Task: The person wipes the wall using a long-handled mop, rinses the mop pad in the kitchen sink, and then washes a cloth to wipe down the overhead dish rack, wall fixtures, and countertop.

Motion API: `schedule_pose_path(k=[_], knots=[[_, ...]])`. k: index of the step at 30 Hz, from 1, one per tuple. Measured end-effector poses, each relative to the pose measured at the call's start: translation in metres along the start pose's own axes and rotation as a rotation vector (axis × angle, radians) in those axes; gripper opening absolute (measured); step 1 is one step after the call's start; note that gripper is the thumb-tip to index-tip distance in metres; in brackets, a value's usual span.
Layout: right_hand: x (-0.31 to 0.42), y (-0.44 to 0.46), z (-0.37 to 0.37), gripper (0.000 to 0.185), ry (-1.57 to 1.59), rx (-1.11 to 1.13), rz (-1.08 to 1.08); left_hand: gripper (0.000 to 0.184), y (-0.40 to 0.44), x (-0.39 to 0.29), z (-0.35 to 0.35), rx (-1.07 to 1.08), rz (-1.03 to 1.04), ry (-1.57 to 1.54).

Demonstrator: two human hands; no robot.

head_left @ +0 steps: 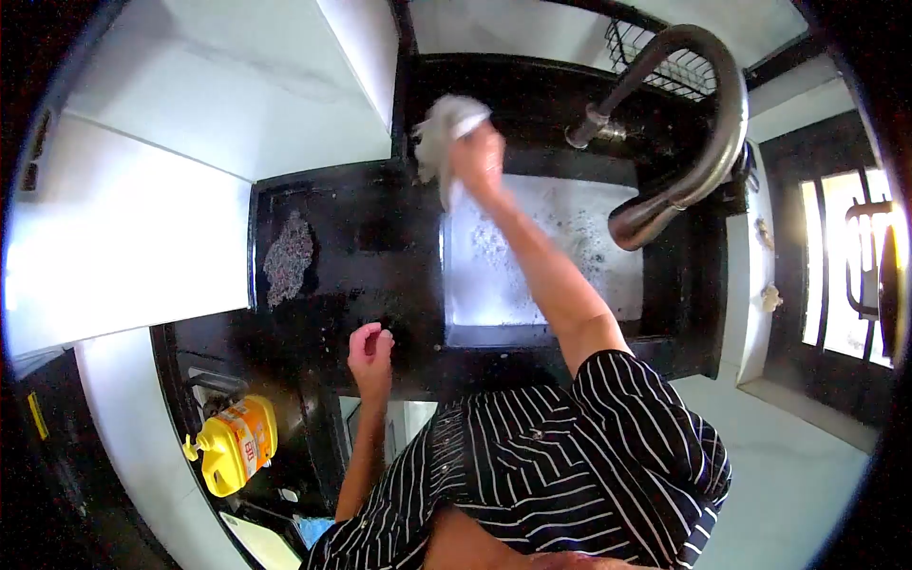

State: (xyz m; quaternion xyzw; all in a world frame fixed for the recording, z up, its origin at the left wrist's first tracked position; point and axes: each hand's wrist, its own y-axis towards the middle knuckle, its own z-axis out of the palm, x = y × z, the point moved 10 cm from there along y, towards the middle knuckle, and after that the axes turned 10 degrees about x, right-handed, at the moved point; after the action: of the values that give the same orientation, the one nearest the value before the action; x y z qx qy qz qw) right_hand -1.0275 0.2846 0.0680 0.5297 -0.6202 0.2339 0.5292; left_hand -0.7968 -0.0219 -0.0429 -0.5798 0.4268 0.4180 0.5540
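My right hand reaches to the far side of the black counter, closed on a crumpled whitish cloth. The cloth lies against the dark surface just behind the sink's far left corner, and it is slightly blurred. Below my right forearm is a white sink with suds and dark specks on its bottom. My left hand hovers by the counter's front edge, left of the sink, its fingers curled in with nothing visible in them.
A curved metal faucet arches over the sink's right side. A wire basket stands behind it. On the left counter lies a speckled grey patch. A yellow jug with an orange label sits at lower left. White panels rise at left.
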Motion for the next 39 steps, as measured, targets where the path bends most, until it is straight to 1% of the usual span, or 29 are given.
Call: schedule_pose_path(k=[2, 3, 4, 5, 6, 8, 9, 10, 12, 14, 15, 18, 20, 22, 24, 25, 26, 28, 30, 32, 33, 35, 37, 38, 39], knots=[[-0.044, 0.03, -0.048, 0.022, -0.25, -0.267, 0.008, 0.017, 0.002, 0.002, -0.002, 0.01, 0.019, 0.04], [-0.04, 0.04, -0.072, 0.024, -0.364, -0.421, -0.219, 0.017, 0.002, 0.001, -0.003, 0.004, 0.02, 0.041], [-0.079, 0.068, -0.084, 0.023, -0.494, -0.366, -0.066, 0.016, -0.002, 0.0, -0.004, -0.003, 0.02, 0.041], [-0.086, 0.078, -0.096, 0.026, -0.643, -0.436, 0.051, 0.016, -0.005, -0.001, -0.006, -0.01, 0.02, 0.04], [-0.115, 0.098, -0.092, 0.027, -0.94, -0.421, 0.073, 0.016, -0.006, 0.003, -0.008, -0.022, 0.007, 0.039], [-0.133, 0.098, -0.059, 0.027, -1.335, -0.341, -0.104, 0.016, -0.008, 0.009, -0.011, -0.039, -0.025, 0.037], [-0.138, 0.1, -0.042, 0.026, -1.245, -0.223, -0.132, 0.018, -0.009, 0.009, -0.012, -0.054, -0.062, 0.068], [-0.138, 0.103, -0.019, 0.025, -1.157, -0.106, -0.163, 0.018, -0.005, 0.007, -0.01, -0.059, -0.036, 0.046], [-0.128, 0.094, 0.056, 0.019, -1.17, 0.079, -0.337, 0.018, -0.004, 0.006, -0.003, -0.045, -0.001, 0.006], [-0.076, 0.045, 0.119, 0.017, -0.775, 0.207, -0.955, 0.02, 0.005, 0.001, 0.004, -0.008, 0.008, 0.057], [-0.087, 0.077, 0.117, 0.018, -0.782, 0.106, -0.613, 0.02, 0.01, -0.008, 0.008, -0.005, 0.032, 0.08], [-0.077, 0.069, 0.098, 0.02, -0.989, 0.179, -0.661, 0.021, 0.02, -0.012, 0.014, 0.048, 0.035, 0.084], [-0.114, 0.107, 0.055, 0.022, -1.259, 0.501, 0.032, 0.02, 0.019, -0.01, 0.011, 0.063, 0.015, 0.072], [-0.181, 0.128, -0.007, 0.021, -1.366, 0.076, -0.086, 0.02, 0.021, -0.011, 0.006, 0.054, 0.022, 0.055], [-0.147, 0.12, -0.042, 0.02, -1.757, -0.04, -0.045, 0.02, 0.019, -0.011, 0.005, 0.058, 0.02, 0.078], [-0.147, 0.131, -0.06, 0.021, -1.776, 0.089, 0.132, 0.02, 0.021, -0.011, 0.006, 0.058, 0.023, 0.085], [-0.157, 0.137, -0.07, 0.022, -1.772, 0.221, 0.308, 0.02, 0.023, -0.011, 0.008, 0.07, 0.039, 0.078], [-0.221, 0.161, -0.083, 0.024, -1.545, 0.378, 0.353, 0.02, 0.024, -0.011, 0.005, 0.082, 0.066, 0.083], [-0.231, 0.161, -0.071, 0.026, -1.522, 0.376, 0.312, 0.019, 0.024, -0.014, 0.002, 0.056, 0.094, 0.11], [-0.174, 0.127, -0.029, 0.026, -1.706, 0.196, 0.177, 0.018, 0.028, -0.02, 0.007, 0.053, 0.119, 0.096], [-0.13, 0.1, -0.012, 0.025, -1.323, -0.009, 0.095, 0.019, 0.029, -0.018, 0.009, 0.059, 0.115, 0.103], [-0.115, 0.091, -0.018, 0.021, -0.66, -0.197, -0.062, 0.019, 0.031, -0.014, 0.012, 0.088, 0.103, 0.11], [-0.153, 0.127, -0.037, 0.015, -0.109, -0.168, -0.21, 0.02, 0.035, -0.014, 0.01, 0.115, 0.076, 0.078], [-0.098, 0.112, -0.055, 0.024, -0.758, -0.353, -0.582, 0.02, 0.036, -0.016, 0.006, 0.1, 0.114, 0.079], [-0.093, 0.121, -0.087, 0.027, -0.74, -0.514, -0.345, 0.02, 0.035, -0.018, 0.003, 0.089, 0.148, 0.083]])
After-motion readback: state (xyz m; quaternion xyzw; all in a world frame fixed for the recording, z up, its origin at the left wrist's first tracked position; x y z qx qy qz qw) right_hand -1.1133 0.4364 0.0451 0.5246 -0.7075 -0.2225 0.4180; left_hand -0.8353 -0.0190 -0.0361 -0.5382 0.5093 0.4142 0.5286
